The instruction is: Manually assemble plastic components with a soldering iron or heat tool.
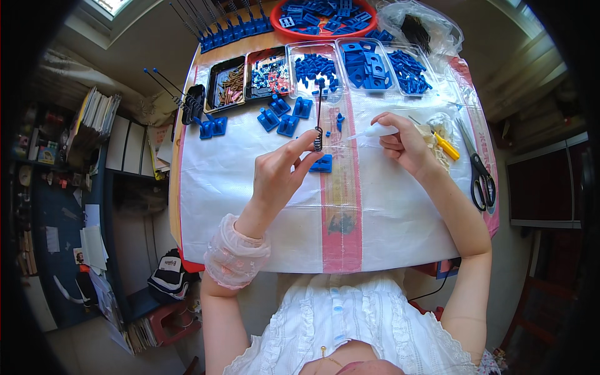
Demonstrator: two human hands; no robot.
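Note:
My left hand (280, 167) pinches a black coil spring (318, 140) with a thin dark rod rising from it to a small knob. Just below the spring, a blue plastic base (322, 164) lies on the table cover, close to my left fingertips. In my right hand (405, 145) is a small white squeeze bottle (379, 130), its thin clear nozzle pointing left toward the spring. A gap separates the nozzle from the spring. Small blue pieces (339, 121) lie beyond, between my hands. Several blue clip-like bases (287, 125) sit farther off to the left.
Plastic trays hold brown screws (234, 84), small metal and blue bits (269, 75) and blue parts (369, 65). Behind them stands a red basin (279, 24). At right lie black-handled scissors (482, 178) and a yellow-handled tool (447, 145). Finished-looking rods on blue bases (234, 34) line the far left.

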